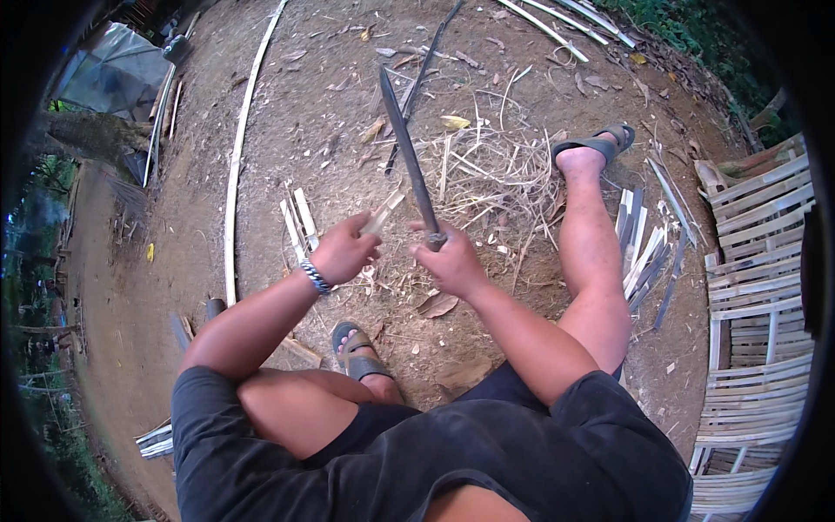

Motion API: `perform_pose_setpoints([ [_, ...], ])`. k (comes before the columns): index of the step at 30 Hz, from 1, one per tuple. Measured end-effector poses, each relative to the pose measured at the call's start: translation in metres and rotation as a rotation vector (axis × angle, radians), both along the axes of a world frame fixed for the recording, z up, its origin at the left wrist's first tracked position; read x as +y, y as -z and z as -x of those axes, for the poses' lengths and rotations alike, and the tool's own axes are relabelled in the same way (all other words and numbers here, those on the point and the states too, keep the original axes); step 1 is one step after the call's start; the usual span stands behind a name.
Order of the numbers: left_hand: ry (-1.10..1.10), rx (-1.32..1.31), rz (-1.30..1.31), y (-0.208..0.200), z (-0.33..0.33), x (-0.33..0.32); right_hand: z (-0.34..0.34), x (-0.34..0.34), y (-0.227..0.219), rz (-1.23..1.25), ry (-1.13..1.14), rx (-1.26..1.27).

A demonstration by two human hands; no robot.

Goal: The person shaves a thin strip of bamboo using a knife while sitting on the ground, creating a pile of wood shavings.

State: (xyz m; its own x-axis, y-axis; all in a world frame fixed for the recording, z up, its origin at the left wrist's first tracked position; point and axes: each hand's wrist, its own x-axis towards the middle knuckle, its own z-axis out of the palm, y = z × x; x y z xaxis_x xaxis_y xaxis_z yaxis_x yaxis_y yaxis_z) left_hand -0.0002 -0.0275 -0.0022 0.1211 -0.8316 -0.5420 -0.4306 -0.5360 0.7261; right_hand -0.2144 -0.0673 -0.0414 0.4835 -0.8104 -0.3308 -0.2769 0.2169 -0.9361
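My left hand [345,250], with a chain bracelet at its wrist, is closed around a short, pale bamboo strip [384,212] that points up and to the right. Just to the right, my right hand [450,259] grips a machete [405,143] by its handle, which the fingers mostly cover. The long dark blade rises away from me, tilted to the left. A small gap separates the strip from the blade. Under and beyond my hands lies a tangled heap of thin bamboo shavings [500,187] on the dirt.
Split bamboo pieces [304,217] lie beyond my left hand, and a bundle of strips [642,252] beside my outstretched right leg. A long strip [235,174] runs along the left. A slatted bamboo bench [757,300] stands at the right. Dry leaves [437,304] dot the ground.
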Motion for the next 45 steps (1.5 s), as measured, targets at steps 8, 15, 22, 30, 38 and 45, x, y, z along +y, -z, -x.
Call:
perform_pose_setpoints([
  [8,0.007,-0.297,-0.113,0.011,-0.067,0.042,0.029,-0.023,0.067,0.18,-0.175,0.575],
  [15,0.189,-0.483,0.162,-0.002,-0.042,0.036,-0.023,0.011,0.026,0.114,-0.397,0.446],
  [22,0.077,-0.495,0.216,0.024,-0.033,0.041,-0.027,0.019,0.043,0.134,-0.426,0.495],
  [30,0.035,-0.488,0.2,0.026,-0.023,0.036,-0.03,0.007,0.049,0.062,-0.514,0.586],
  [38,-0.027,-0.455,0.211,0.027,-0.02,0.029,-0.028,0.006,0.059,0.07,-0.471,0.565],
  [45,-0.001,-0.517,0.269,0.025,-0.006,0.027,0.009,-0.022,0.102,0.1,-0.353,0.628],
])
